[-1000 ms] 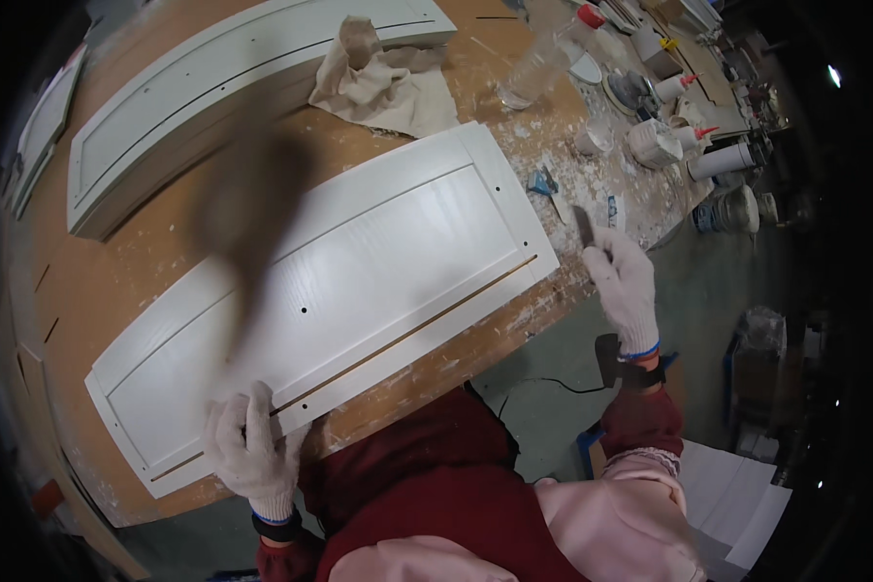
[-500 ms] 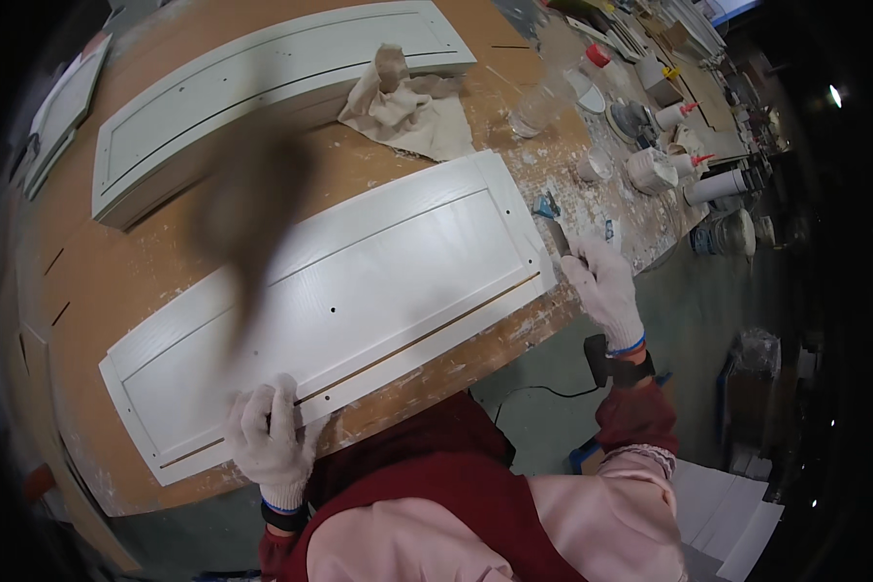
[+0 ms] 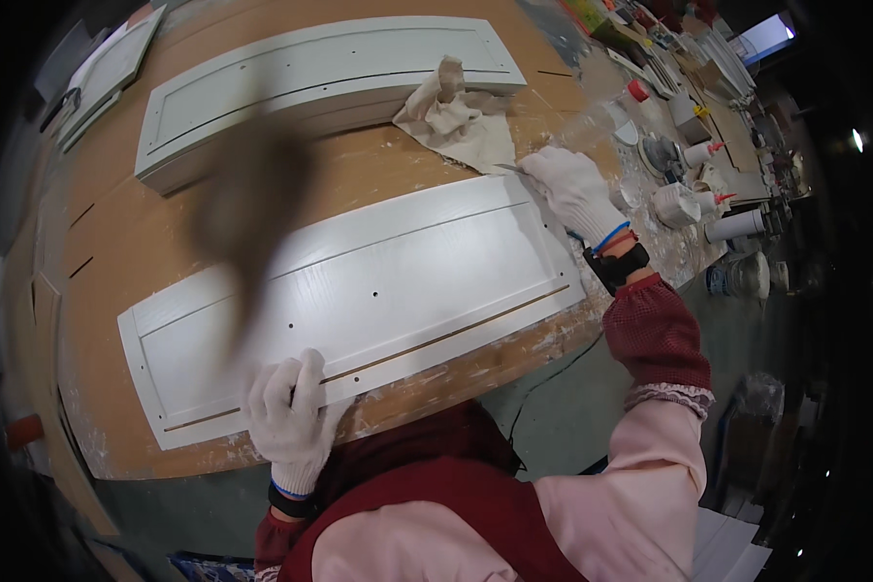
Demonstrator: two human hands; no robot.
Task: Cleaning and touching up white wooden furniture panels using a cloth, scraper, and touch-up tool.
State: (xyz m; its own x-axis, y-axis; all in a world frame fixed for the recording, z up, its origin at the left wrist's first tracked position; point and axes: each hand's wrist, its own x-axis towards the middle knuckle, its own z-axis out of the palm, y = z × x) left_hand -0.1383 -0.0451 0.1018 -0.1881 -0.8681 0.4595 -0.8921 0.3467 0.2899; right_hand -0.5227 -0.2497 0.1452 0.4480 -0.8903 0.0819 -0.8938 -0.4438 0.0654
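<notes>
A white framed panel point(image 3: 427, 281) with a brown groove and several dark holes lies on the brown work table. My left hand point(image 3: 293, 412), in a white knitted glove, holds its near edge, with bent fingers on the face and the thumb along the edge. At the panel's far right corner, my gloved right hand point(image 3: 572, 189) is closed around a scraper point(image 3: 507, 168). Only a thin bit of its metal blade shows; the palm hides the rest. Just beyond the blade lies a crumpled beige cloth point(image 3: 466, 126). A dark blurred shape point(image 3: 252, 184) covers part of the panel's left side.
Farther back, a second white panel point(image 3: 330, 63) rests on a stack. Another panel point(image 3: 116, 68) stands at the far left. To the right are a clear bottle with red cap point(image 3: 601, 116), white containers point(image 3: 674, 206) and red-tipped bottles point(image 3: 703, 153). The table point(image 3: 97, 369) is paint-spotted.
My right hand has moved away from me along the panel's right end to its far corner, carrying the scraper. The left hand keeps its place on the near edge. The whole view has shifted slightly.
</notes>
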